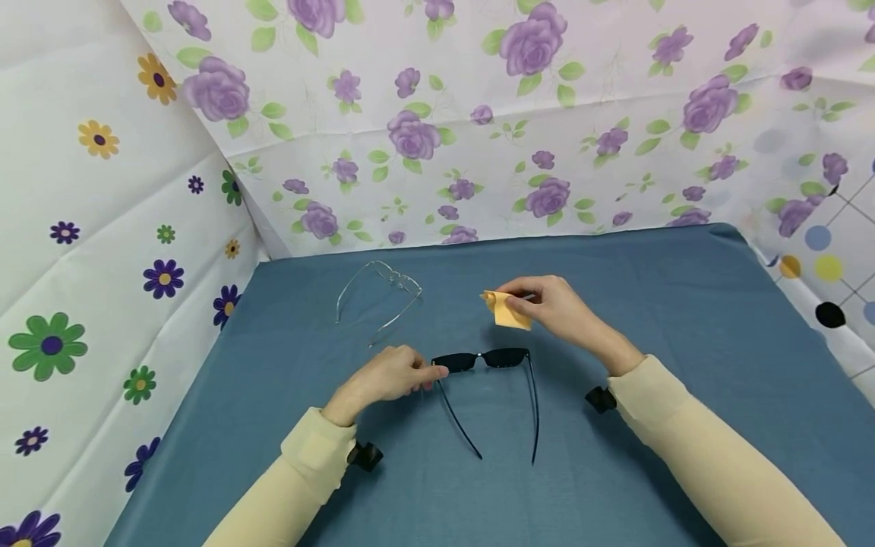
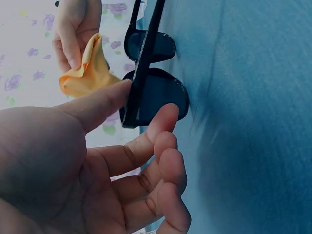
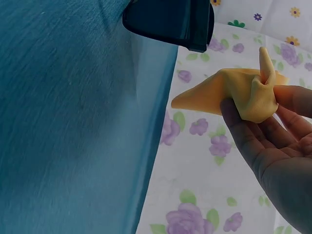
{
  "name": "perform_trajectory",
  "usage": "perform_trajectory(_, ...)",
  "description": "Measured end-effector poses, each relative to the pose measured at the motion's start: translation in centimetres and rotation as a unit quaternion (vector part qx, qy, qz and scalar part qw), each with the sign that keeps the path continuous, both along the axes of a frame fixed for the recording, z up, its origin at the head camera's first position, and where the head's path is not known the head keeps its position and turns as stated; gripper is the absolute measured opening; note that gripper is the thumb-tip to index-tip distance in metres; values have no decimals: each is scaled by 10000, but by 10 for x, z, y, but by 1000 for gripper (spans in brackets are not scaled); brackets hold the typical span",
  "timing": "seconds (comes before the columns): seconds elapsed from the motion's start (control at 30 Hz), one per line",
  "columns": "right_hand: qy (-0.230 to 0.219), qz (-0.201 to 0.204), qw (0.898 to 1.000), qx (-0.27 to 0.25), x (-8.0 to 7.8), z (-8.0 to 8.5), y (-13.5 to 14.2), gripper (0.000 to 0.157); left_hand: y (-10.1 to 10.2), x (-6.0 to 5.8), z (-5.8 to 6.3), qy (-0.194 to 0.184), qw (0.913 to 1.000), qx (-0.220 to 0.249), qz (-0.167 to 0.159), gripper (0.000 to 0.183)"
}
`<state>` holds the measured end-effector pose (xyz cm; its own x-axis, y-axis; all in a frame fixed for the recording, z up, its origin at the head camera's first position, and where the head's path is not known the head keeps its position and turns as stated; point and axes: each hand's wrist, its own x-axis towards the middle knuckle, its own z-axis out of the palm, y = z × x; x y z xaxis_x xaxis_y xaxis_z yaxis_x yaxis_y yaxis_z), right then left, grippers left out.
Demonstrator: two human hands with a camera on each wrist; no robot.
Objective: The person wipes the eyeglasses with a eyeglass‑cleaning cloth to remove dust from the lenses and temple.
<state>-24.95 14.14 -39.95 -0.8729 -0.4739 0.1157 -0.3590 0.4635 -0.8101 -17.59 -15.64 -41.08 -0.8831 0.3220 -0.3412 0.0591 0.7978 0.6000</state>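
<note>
A pair of black sunglasses (image 1: 506, 358) has its dark lenses facing away from me and its temples unfolded toward me. My left hand (image 1: 393, 374) pinches the frame's left corner between thumb and index finger, as the left wrist view shows; the other fingers of that hand (image 2: 126, 161) are loosely bent. To the right, above the sunglasses, my right hand (image 1: 552, 308) pinches a folded yellow cleaning cloth (image 1: 509, 311). In the right wrist view the cloth (image 3: 243, 92) bunches between thumb and fingers, apart from the dark lens (image 3: 161, 19).
Thin wire-framed eyeglasses (image 1: 399, 281) lie with temples unfolded at the back left of the blue tablecloth (image 1: 615, 281). A white curtain with purple flowers (image 1: 424, 175) hangs behind the table, and another flowered sheet (image 1: 123, 251) stands at the left.
</note>
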Motion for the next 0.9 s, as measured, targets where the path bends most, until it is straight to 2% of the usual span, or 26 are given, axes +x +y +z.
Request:
perform_trajectory(0.2,-150,129,9997,-122,-3,0,-8,28,1,-1,-3,-15,9997,236,7,46)
perform_trajectory(0.4,-70,225,9997,-93,-2,-3,-14,27,3,-2,-4,227,9991,348,6,43)
perform_trajectory(0.63,-182,256,9995,-55,1,-9,-17,26,7,-3,-4,805,9967,29,115,34)
perform_trajectory(0.73,-175,248,9995,-57,2,-9,-17,26,12,-2,-6,1163,9928,-181,238,27)
perform_trajectory(0.9,-186,237,9995,-81,3,-9,-17,26,17,-3,-8,1545,9861,-462,404,22)
